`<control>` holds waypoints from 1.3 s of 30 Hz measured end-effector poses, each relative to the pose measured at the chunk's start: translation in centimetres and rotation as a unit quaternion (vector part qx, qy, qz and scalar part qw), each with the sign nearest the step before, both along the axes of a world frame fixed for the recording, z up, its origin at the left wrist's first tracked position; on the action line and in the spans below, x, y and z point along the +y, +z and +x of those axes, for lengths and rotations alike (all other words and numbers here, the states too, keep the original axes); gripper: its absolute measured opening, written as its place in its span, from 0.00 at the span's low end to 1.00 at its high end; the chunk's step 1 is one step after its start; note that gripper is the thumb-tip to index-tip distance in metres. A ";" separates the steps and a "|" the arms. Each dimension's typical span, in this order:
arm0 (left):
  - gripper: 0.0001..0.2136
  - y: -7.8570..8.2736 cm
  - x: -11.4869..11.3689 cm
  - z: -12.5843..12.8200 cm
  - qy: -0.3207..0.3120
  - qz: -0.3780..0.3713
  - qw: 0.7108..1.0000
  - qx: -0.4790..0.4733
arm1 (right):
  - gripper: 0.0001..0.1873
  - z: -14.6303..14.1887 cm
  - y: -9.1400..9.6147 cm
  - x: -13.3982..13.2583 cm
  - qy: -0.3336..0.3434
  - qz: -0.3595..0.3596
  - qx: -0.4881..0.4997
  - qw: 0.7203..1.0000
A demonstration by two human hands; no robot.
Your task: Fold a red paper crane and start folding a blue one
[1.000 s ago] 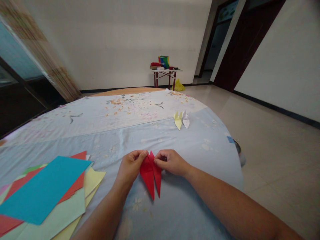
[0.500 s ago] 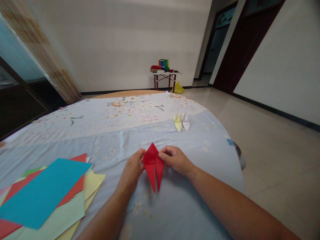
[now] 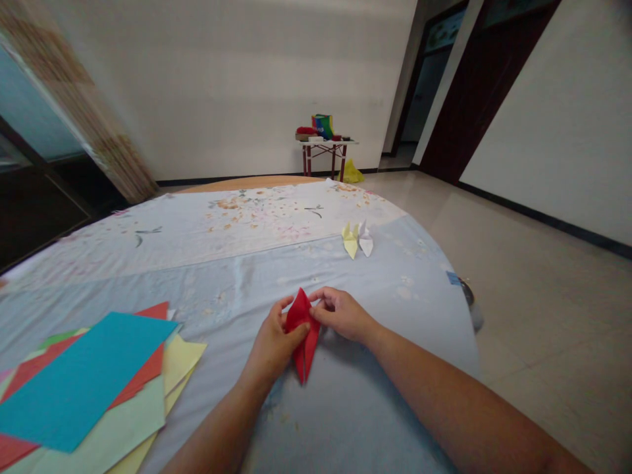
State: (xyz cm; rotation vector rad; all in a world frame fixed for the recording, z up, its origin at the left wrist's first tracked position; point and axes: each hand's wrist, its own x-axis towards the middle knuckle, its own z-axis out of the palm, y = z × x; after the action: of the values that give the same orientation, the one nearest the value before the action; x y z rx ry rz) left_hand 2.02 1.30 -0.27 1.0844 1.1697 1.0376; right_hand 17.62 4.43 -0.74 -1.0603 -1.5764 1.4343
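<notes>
A folded red origami paper [image 3: 312,342] is held up between my two hands over the blue cloth, its pointed tip upward and two narrow legs downward. My left hand [image 3: 279,337] grips it from the left, the thumb lying across its front and the other fingers behind. From the right, my right hand [image 3: 340,313] pinches its upper edge between thumb and forefinger. The fingers partly cover the paper. Farther off on the cloth stand two small folded origami figures, a yellow one [image 3: 350,242] and a white one [image 3: 365,241], side by side.
A loose pile of coloured paper sheets lies at the left, a blue sheet [image 3: 89,378] on top. The round table wears a floral tablecloth [image 3: 237,263]. A small side table [image 3: 328,143] with a colourful bag stands by the far wall.
My left thumb has come round onto the front of the red paper. The paper looks narrower, its two legs closer together. My right hand still pinches its right edge.
</notes>
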 end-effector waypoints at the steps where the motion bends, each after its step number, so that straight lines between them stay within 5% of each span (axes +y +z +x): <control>1: 0.28 0.1 0.0 0.0 -0.003 0.003 1.000 0.004 | 0.17 0.0 0.0 0.0 0.009 0.001 0.003 1.000; 8: 0.27 1.8 -0.3 0.4 -0.021 -0.022 0.999 -0.010 | 0.22 0.0 0.3 0.0 0.003 0.011 0.069 0.998; 15: 0.17 1.2 0.0 0.2 0.027 -0.017 0.999 -0.014 | 0.08 -0.1 0.6 -0.3 -0.019 0.059 0.016 0.998; 21: 0.12 0.9 0.0 0.1 0.054 0.034 0.997 0.038 | 0.07 -0.3 0.5 -0.7 -0.012 0.092 -0.035 0.995; 30: 0.09 1.7 0.2 -0.6 -0.072 -0.055 0.977 -0.192 | 0.12 -0.1 0.5 0.0 -0.031 -0.026 0.112 0.993; 39: 0.15 0.8 0.4 -0.7 -0.057 -0.036 0.996 -0.063 | 0.10 -0.2 0.4 -0.1 -0.029 -0.027 0.111 0.993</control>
State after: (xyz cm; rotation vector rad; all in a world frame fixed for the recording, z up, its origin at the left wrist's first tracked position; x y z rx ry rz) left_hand 1.30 1.67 0.49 1.0018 1.0242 0.9538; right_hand 17.45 4.35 -0.37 -0.9345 -1.3441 1.5068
